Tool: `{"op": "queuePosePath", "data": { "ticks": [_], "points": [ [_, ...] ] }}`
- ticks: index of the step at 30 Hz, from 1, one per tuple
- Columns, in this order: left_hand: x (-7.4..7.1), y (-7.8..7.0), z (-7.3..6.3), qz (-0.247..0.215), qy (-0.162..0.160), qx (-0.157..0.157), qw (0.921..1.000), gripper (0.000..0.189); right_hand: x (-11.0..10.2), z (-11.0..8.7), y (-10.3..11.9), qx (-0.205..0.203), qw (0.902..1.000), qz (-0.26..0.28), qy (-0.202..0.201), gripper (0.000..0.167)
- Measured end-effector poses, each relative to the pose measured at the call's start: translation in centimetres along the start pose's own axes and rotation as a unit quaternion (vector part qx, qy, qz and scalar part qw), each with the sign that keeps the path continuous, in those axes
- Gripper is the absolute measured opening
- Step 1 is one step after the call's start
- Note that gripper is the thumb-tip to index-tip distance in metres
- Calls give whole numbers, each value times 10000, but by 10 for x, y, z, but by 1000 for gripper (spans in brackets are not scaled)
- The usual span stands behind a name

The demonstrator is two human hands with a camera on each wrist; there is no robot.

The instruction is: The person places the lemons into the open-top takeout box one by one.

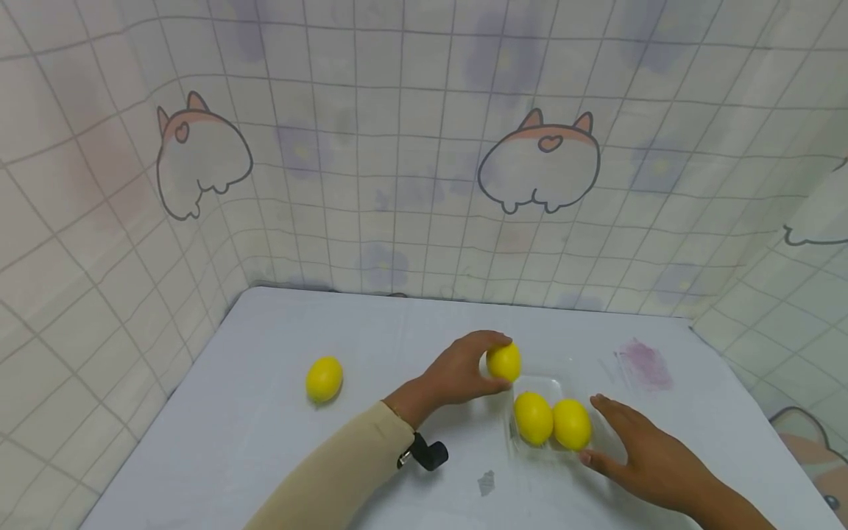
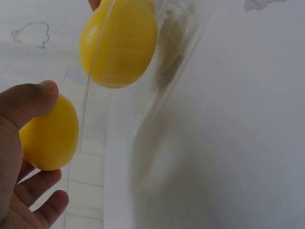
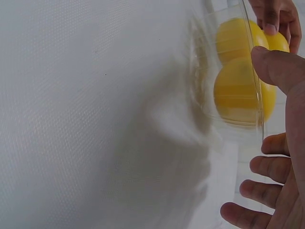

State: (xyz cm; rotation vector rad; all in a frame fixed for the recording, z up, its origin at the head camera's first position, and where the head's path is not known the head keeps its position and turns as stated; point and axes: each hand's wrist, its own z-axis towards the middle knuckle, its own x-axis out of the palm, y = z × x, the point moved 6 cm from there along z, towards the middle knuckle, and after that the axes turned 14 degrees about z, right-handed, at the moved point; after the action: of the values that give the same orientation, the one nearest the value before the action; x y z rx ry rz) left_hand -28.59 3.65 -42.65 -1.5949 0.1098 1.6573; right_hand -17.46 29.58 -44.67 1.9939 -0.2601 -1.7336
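Observation:
A clear plastic container (image 1: 543,384) stands on the table with two yellow lemons inside, a left one (image 1: 533,418) and a right one (image 1: 572,425). My left hand (image 1: 457,372) pinches another lemon (image 1: 505,362) between thumb and fingers, at the container's far left corner. In the left wrist view, this held lemon (image 2: 51,133) is outside the clear wall. My right hand (image 1: 652,460) is at the container's right side, fingers spread and holding nothing. Its thumb (image 3: 274,67) is close to the rim in the right wrist view; whether it touches is hard to tell.
One more lemon (image 1: 324,380) lies by itself on the left part of the white table (image 1: 252,427). A grey patch (image 1: 486,483) marks the tabletop in front, a pinkish stain (image 1: 645,364) the far right. A grid-patterned curtain (image 1: 424,147) hangs around the back and sides.

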Motion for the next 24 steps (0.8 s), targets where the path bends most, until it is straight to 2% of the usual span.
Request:
{"op": "queuePosePath", "data": {
  "ticks": [12,24],
  "points": [
    [8,-11,9,108,34,111,9999,66,0,1,-1,31,10000,40,37,103],
    [17,-24,16,283,306,103,9991,63,1,1,-2,11,10000,48,46,103]
  ]
}}
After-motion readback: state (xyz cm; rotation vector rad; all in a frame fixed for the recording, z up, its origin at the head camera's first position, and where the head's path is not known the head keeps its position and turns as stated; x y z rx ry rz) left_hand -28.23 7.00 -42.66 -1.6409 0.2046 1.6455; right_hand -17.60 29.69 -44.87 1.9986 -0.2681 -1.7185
